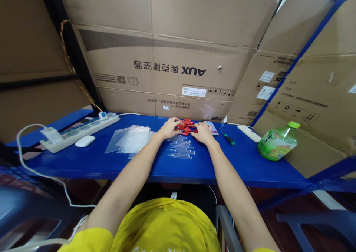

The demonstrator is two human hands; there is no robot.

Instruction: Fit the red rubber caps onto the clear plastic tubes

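Note:
A pile of small red pieces (185,126) lies on the blue table, between my two hands. My left hand (170,128) rests at the pile's left side, its fingers bent and apart, touching the red pieces. From the right, my right hand (202,132) reaches the same pile with spread fingers at its edge. Nearer to me, several thin clear plastic sticks (181,148) lie roughly side by side. Left of them is a stack of clear zip bags (130,140), partly behind my left forearm. The exact kind of the red pieces is too small to tell.
A white power strip (80,131) with a plugged charger and a white earphone case (85,141) are at the left. Beyond my right hand are a phone (211,128), a screwdriver (228,138), a white device (249,133) and a green bottle (277,142). Cardboard (167,52) walls the back.

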